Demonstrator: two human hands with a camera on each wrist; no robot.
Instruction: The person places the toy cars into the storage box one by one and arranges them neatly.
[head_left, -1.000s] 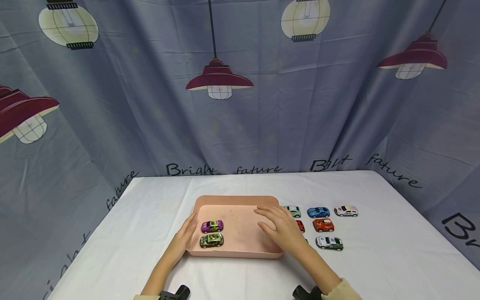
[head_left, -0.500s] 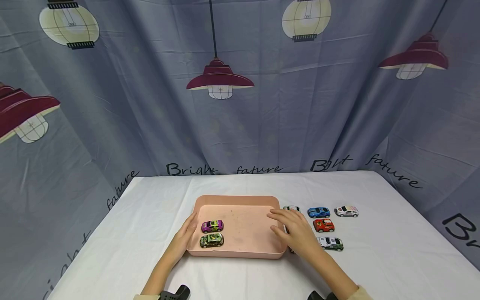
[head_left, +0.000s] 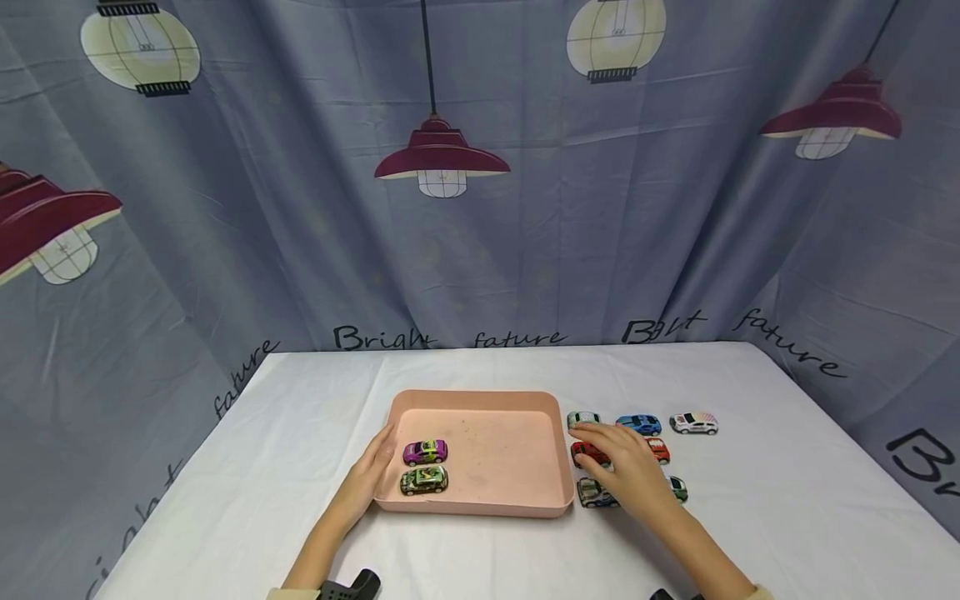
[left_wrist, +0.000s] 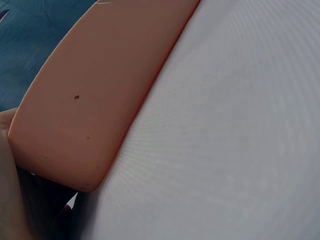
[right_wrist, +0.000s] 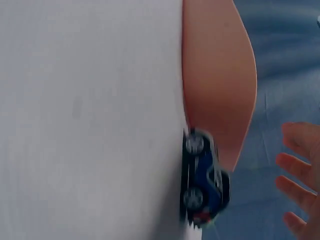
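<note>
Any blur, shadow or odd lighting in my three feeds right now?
Head view: fairly even light, purple toy car clear, soft shadow beside the right forearm; left wrist: dim tray wall, faint ripple lines on the tablecloth; right wrist: dim, dark toy car blurred, soft shadow beside it.

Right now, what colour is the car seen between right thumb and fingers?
The car is red, clearest in the head view, partly behind the right hand.

Worktop (head_left: 487, 369): white-covered
Curtain (head_left: 300, 208): blue-grey, creased, behind and beside worktop
Printed lamps (head_left: 441, 157): maroon, cream, above worktop
Lettering (head_left: 382, 339): black, behind worktop
</note>
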